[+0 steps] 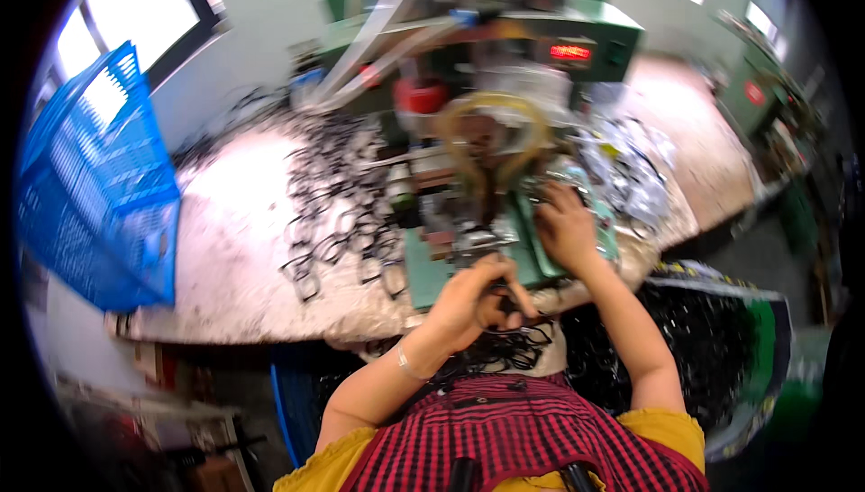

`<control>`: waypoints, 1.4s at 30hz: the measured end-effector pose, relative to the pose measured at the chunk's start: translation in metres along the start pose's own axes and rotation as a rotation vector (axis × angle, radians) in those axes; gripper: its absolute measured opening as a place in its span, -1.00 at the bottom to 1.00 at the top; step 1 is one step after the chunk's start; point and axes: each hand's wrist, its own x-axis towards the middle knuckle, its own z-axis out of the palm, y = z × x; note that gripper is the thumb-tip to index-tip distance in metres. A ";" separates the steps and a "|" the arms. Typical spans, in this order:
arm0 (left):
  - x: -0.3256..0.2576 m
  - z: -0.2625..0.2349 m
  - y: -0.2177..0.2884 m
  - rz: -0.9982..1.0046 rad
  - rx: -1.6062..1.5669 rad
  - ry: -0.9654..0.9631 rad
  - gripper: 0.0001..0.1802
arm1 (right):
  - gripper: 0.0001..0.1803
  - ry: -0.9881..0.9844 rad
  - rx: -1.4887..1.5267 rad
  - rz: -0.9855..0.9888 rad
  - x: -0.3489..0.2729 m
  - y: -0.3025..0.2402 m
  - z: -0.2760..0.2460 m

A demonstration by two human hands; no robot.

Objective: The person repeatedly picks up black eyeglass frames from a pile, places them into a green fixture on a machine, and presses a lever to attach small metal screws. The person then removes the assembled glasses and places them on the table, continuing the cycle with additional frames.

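My left hand (470, 301) is closed in front of the press fixture (482, 238), its thumb and fingers around a dark, thin piece that looks like a black eyeglass frame (498, 287); blur hides its exact shape. To the right, my right hand (569, 229) reaches over a green tray (539, 253) of small parts, fingers stretched forward and somewhat apart. Whether a small part lies under the fingertips cannot be seen. The green press (595, 31) stands right behind both hands, with a yellow hose loop (494, 104) above the fixture. More black eyeglass frames (333, 244) lie left of the fixture.
A blue plastic crate (149, 249) stands at the table's left. Clear plastic bags (626, 168) lie beyond the tray. Dark pieces cover my lap, and a large container (773, 348) of black pieces sits below right. Another green machine (766, 86) is at far right.
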 end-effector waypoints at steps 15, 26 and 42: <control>-0.123 -0.194 0.092 0.755 1.913 1.287 -0.78 | -0.84 0.359 0.369 0.433 0.018 -0.026 -0.026; -0.079 -0.290 0.064 0.496 1.944 0.969 -0.84 | -0.86 0.464 0.147 0.561 -0.052 -0.010 -0.054; -0.030 -0.167 0.030 0.918 0.302 0.867 -0.87 | -0.53 0.350 0.959 0.538 0.036 -0.105 -0.024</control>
